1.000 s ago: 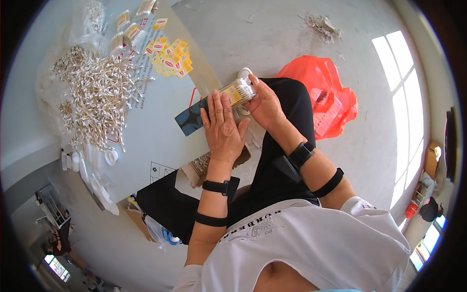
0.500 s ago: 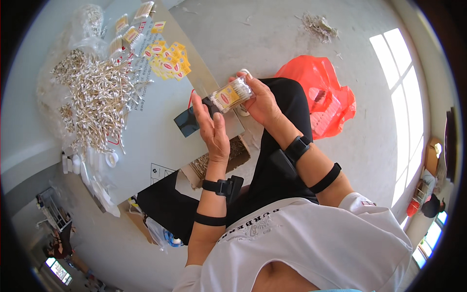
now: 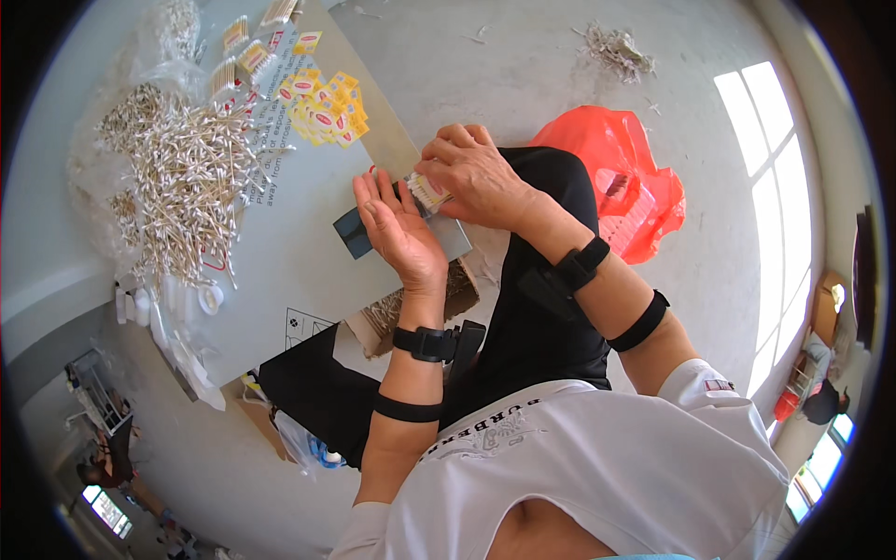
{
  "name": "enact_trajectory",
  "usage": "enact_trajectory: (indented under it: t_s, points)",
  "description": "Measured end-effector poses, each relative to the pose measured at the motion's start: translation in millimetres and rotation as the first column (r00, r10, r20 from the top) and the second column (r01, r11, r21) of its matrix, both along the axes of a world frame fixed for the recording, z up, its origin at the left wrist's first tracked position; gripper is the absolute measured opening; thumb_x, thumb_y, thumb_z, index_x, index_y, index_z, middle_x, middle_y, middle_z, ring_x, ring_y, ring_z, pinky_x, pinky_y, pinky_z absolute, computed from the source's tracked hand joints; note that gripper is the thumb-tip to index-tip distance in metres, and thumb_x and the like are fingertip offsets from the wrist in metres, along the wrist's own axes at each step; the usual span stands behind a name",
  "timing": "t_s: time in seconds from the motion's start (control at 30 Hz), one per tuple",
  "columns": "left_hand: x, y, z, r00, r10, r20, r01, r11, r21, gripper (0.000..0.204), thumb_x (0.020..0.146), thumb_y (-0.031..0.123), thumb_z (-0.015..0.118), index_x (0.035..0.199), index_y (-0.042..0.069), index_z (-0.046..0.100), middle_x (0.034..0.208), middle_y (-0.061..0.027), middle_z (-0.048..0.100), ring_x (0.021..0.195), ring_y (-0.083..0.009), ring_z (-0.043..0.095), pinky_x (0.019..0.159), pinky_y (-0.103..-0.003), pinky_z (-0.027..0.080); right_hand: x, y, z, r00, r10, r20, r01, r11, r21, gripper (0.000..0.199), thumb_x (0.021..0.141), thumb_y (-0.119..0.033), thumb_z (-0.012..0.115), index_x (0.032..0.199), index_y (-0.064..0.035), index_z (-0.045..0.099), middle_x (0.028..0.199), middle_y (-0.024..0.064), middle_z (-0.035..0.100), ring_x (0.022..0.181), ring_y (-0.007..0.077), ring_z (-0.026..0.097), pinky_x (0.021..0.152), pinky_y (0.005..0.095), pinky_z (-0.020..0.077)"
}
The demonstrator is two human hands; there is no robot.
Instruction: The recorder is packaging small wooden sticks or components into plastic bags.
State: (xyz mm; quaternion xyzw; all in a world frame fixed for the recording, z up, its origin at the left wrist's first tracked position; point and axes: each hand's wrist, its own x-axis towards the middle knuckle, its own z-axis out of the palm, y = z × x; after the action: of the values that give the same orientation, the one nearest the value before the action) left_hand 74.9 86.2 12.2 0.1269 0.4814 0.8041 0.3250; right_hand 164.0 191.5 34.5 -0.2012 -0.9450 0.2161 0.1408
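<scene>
My right hand [image 3: 478,179], its back up, grips a small pack of cotton swabs [image 3: 429,189] with a yellow label; its fingers cover much of the pack. Beside it my left hand [image 3: 403,235] is held palm up with its fingers stretched out, close to the pack's left end. Whether the left fingertips touch the pack I cannot tell. Under the hands, at the table's near corner, lies a dark flat block [image 3: 355,233]. A heap of loose cotton swabs [image 3: 182,191] covers the left of the table, next to a pile of yellow labels [image 3: 329,110].
Several bundles of swabs [image 3: 254,58] lie at the table's far end. A cardboard box [image 3: 381,341] containing swabs is below the table edge, by my legs. On the floor to the right sits a red plastic bag [image 3: 658,201] with packs in it. Scraps [image 3: 618,54] lie farther off.
My right hand has turned over, from holding the pack up in its fingertips to covering it from above. The pack has moved slightly left and down. My left palm has turned upward.
</scene>
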Motion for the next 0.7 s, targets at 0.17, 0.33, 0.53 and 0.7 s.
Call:
enact_trajectory:
  t_s: [0.17,0.33,0.53,0.7]
  points:
    - [4,3,-2,1.000,0.006,0.018,-0.006,1.000,-0.004,0.077,0.100,0.048,0.042,0.151,-0.003,0.012,0.155,-0.0180,0.020,0.141,-0.0265,0.026,0.117,-0.042,0.022,-8,6,-7,0.997,0.072,0.002,-0.072,0.997,-0.003,0.045,0.060,-0.013,0.077,0.103,-0.0076,0.066,0.107,0.0031,0.059,0.112,0.0250,0.048,0.097,0.0397,0.0354]
    - [5,-2,-4,0.997,-0.064,-0.040,0.063,0.998,-0.008,0.078,0.100,0.049,0.042,0.150,-0.004,0.013,0.155,-0.0181,0.017,0.145,-0.0288,0.019,0.117,-0.045,0.019,-10,6,-10,0.988,0.142,-0.061,-0.140,0.990,0.031,0.046,0.059,-0.015,0.079,0.103,-0.0076,0.065,0.106,0.0026,0.059,0.111,0.0248,0.048,0.095,0.0383,0.0358]
    - [0,-11,-4,0.993,-0.080,-0.084,0.077,0.996,-0.043,0.075,0.101,0.045,0.043,0.151,-0.001,0.012,0.155,-0.0191,0.017,0.146,-0.0286,0.018,0.116,-0.046,0.021,-7,6,-5,0.994,0.104,0.029,-0.105,0.994,0.017,0.055,0.057,-0.016,0.081,0.108,-0.0079,0.062,0.111,0.0039,0.057,0.111,0.0261,0.047,0.094,0.0394,0.0357]
    - [10,-6,0,0.992,-0.080,-0.093,0.074,0.995,-0.067,0.076,0.100,0.048,0.043,0.152,0.002,0.012,0.155,-0.0187,0.018,0.146,-0.0284,0.018,0.116,-0.045,0.020,-12,10,-9,0.986,0.169,0.002,-0.169,0.986,0.001,0.056,0.057,-0.016,0.080,0.109,-0.0072,0.060,0.111,0.0043,0.056,0.111,0.0266,0.047,0.094,0.0405,0.0359]
